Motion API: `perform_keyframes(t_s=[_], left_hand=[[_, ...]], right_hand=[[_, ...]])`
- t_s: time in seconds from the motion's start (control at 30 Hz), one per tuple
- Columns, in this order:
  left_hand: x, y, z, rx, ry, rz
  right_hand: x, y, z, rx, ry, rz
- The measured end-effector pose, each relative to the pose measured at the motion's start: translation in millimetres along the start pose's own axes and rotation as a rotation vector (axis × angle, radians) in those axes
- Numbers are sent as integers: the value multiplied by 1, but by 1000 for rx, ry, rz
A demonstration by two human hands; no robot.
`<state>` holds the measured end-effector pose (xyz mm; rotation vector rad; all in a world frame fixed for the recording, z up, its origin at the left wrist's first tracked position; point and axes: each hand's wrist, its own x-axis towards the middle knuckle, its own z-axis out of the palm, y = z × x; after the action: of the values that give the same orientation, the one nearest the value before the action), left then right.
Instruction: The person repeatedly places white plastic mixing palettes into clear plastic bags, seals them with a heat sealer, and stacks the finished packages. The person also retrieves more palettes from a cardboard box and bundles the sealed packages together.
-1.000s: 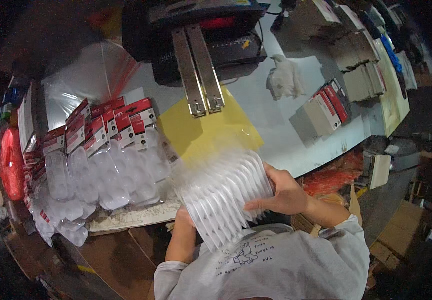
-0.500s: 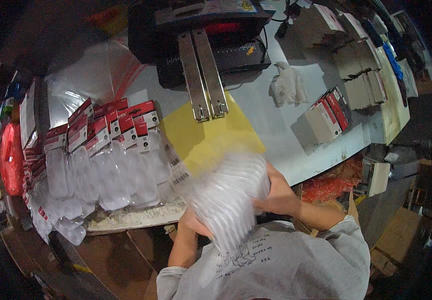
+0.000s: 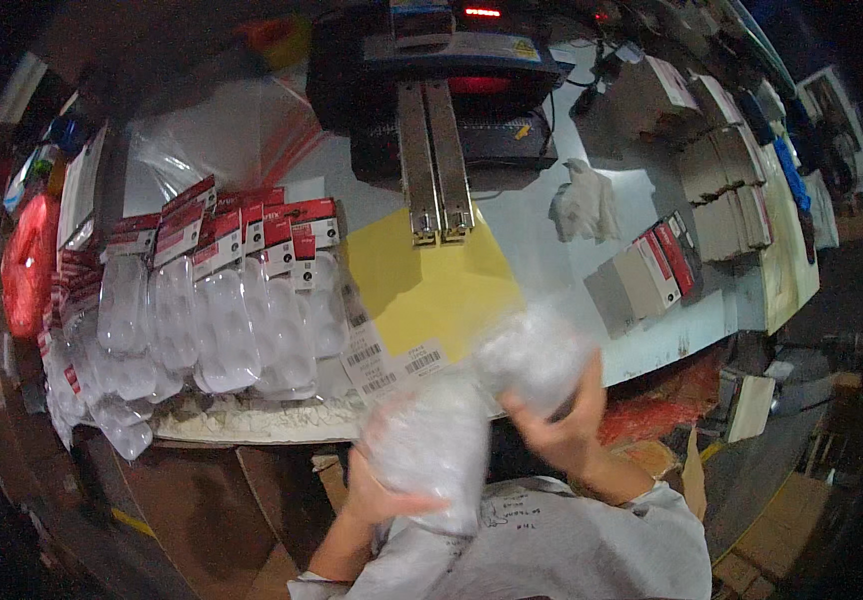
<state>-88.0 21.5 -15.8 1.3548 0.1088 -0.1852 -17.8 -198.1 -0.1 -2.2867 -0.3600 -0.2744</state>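
Observation:
A blurred stack of white plastic paint palettes (image 3: 430,440) is gripped by my left hand (image 3: 377,492), with the thumb across its near side. My right hand (image 3: 567,420) has hold of a second blurred bunch of palettes (image 3: 534,358), slightly farther off and to the right. A gap separates the two bunches. Beneath and beyond them lies a yellow sheet (image 3: 432,285), with a sheet of barcode labels (image 3: 392,368) at its near left edge. To the left, several bagged white palettes (image 3: 227,325) with red-and-white header cards overlap in a pile.
A black machine (image 3: 442,65) with two metal bars (image 3: 435,165) stands at the back. On the right are a crumpled pale cloth (image 3: 587,203), red-and-white cards (image 3: 657,265) and stacked grey cards (image 3: 722,165). A red plastic bag (image 3: 30,265) hangs far left. The table's front edge (image 3: 262,430) is worn.
The single palette stack between both hands has become two bunches, one in each hand. My hands are farther apart, and the view has shifted slightly.

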Motion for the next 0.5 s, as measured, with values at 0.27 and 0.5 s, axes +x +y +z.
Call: perform_keyframes(t_s=[0.27, 0.5], left_hand=[[69, -10, 9, 109, 166, -360], [57, -5, 8, 437, 121, -311]], right_hand=[[6, 58, -2, 578, -468, 697], [-21, 58, 8, 125, -345, 350]])
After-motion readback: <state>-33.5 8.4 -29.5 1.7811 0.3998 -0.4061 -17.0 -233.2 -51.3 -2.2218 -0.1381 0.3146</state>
